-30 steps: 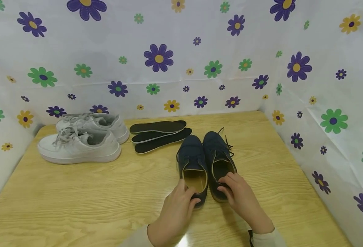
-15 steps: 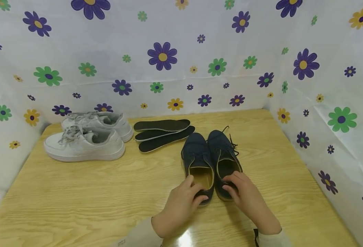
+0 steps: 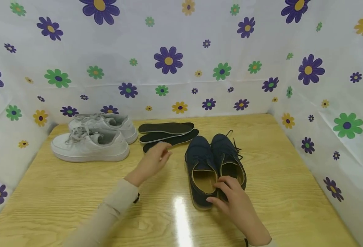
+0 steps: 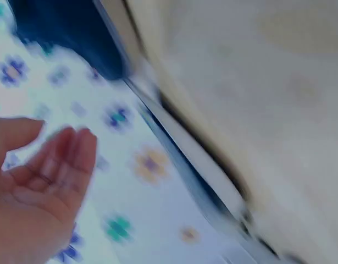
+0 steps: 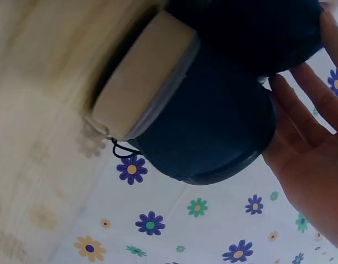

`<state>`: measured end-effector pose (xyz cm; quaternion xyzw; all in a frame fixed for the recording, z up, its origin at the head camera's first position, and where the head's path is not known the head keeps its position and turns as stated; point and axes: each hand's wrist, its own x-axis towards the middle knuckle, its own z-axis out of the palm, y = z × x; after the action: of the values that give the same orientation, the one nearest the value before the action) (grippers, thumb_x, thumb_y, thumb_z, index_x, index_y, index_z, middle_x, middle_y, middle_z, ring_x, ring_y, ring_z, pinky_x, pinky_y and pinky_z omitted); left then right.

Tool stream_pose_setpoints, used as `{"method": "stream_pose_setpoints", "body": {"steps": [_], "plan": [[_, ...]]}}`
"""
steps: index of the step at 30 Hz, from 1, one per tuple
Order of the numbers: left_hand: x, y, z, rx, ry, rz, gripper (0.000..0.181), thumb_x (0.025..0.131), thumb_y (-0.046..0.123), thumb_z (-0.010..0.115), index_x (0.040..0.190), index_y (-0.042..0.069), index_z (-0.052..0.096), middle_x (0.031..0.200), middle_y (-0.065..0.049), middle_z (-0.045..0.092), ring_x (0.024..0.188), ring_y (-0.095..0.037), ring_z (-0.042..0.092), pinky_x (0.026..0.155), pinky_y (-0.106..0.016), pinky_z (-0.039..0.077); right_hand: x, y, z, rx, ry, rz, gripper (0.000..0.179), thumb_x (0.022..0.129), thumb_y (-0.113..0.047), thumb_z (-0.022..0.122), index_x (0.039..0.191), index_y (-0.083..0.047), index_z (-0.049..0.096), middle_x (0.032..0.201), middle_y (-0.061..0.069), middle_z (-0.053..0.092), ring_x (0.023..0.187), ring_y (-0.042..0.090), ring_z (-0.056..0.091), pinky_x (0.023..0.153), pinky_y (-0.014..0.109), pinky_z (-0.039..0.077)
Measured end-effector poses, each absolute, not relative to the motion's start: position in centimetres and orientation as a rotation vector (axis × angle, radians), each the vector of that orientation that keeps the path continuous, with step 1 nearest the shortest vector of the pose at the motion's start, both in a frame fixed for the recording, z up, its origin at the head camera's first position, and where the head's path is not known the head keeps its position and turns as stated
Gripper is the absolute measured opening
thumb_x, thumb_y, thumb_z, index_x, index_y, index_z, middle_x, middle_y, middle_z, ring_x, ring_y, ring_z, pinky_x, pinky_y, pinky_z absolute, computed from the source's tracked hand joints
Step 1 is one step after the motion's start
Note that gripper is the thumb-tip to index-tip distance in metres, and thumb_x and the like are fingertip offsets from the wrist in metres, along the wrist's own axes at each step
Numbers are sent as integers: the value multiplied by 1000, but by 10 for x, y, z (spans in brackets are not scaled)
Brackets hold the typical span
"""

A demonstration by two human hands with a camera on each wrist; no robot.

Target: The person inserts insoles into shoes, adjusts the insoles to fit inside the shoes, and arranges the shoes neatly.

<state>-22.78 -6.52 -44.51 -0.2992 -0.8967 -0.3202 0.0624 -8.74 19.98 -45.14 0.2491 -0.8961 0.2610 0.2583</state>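
Note:
In the head view, a pair of dark navy lace-up shoes stands right of centre, toes pointing away. My right hand [image 3: 232,199] is at the heel of the left navy shoe [image 3: 200,154], thumb and fingertips near its back rim. It partly covers the right navy shoe [image 3: 222,147]. In the right wrist view its fingers look loosely extended beside the dark heels. My left hand [image 3: 152,161], fingers loosely bent and holding nothing, is over the near end of the dark insoles [image 3: 166,128]. The left wrist view is blurred and shows its palm and fingers free.
A pair of white sneakers [image 3: 90,147] stands at the left of the wooden table [image 3: 85,192], toes pointing left. A white cloth [image 3: 138,31] printed with flowers rises behind the table and along both sides.
My left hand has left the heel of the left navy shoe and moved left and away to the insoles. My right hand has shifted from the right shoe's heel to the left one's.

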Motion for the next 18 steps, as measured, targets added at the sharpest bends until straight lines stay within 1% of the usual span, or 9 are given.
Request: {"method": "stream_pose_setpoints", "body": {"steps": [2,4,6,7,10,12,14,16,18], "plan": [[-256,-74,-448,-769,-2758,-935,19,96,3,54,112,-6,59,90,-13,57,76,-22,54,75,-39,49,-85,203,-453,644,-2435,721,38,64,-19,87,94,-6,67,101,4,58,96,20,55,76,33,50],[-278,-79,-452,-671,-2804,-902,18,97,1,52,111,-9,58,94,-18,57,81,-29,54,80,-43,47,-84,205,-454,621,-2449,732,37,65,-19,86,94,-6,67,102,4,59,96,19,55,77,32,50],[-294,-79,-457,-625,-2857,-885,20,97,0,49,113,-10,56,102,-23,55,92,-34,53,87,-47,45,-84,206,-456,605,-2458,738,37,66,-19,85,95,-5,67,103,4,60,96,19,56,79,32,50],[-301,-78,-459,-602,-2888,-872,22,98,1,48,115,-10,56,108,-24,54,98,-36,52,85,-47,45,-84,206,-457,598,-2462,749,36,66,-19,85,95,-5,68,102,5,61,96,18,56,79,32,50],[-318,-72,-467,-534,-2953,-818,28,99,4,46,123,-9,53,122,-26,51,114,-40,48,93,-49,42,-84,206,-459,576,-2468,784,36,66,-18,85,95,-5,68,103,5,62,96,17,56,80,29,50],[-330,-69,-472,-467,-2990,-792,33,99,4,43,130,-8,48,132,-28,45,123,-43,43,97,-52,39,-85,206,-460,565,-2458,807,36,65,-18,85,95,-5,68,103,4,62,96,17,56,80,28,49],[-344,-69,-476,-375,-3056,-783,42,98,3,42,139,-6,39,143,-28,36,130,-46,34,102,-57,34,-86,205,-461,547,-2450,829,36,64,-18,86,94,-5,68,102,4,62,96,17,56,80,29,50],[-356,-70,-479,-295,-3140,-756,50,97,3,41,146,-5,29,151,-28,24,134,-49,27,104,-61,29,-87,204,-461,533,-2441,844,36,64,-18,86,93,-5,68,101,4,63,97,17,57,80,30,50],[-363,-70,-480,-237,-3233,-687,55,97,5,42,149,-3,23,154,-26,18,136,-50,21,105,-63,25,-88,202,-460,521,-2438,854,36,63,-18,86,92,-5,68,101,4,63,96,17,57,80,30,51]]}}
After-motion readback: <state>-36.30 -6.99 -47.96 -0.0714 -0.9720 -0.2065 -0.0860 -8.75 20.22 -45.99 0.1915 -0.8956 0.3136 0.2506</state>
